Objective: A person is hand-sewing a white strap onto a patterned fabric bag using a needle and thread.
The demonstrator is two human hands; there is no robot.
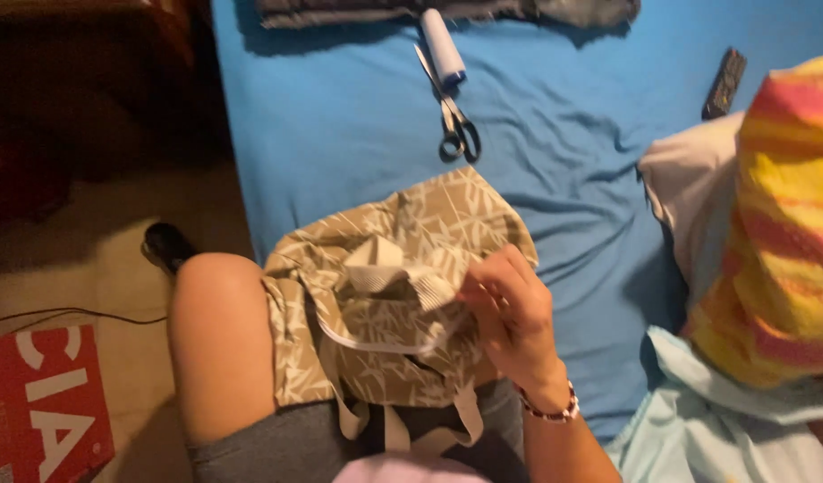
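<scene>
- Fingers (483, 282) of right hand (514, 322) pinch the bag's (403, 295) white lining; left hand unseen.
- Bag looks soft, light; grip by straps.
- Scissors (452, 112) at 12 o'clock on bed (340, 125).

Dim, warm light falls on the blue bed (358, 116); the left side sinks into deep shadow. Slight blur softens everything.
</scene>
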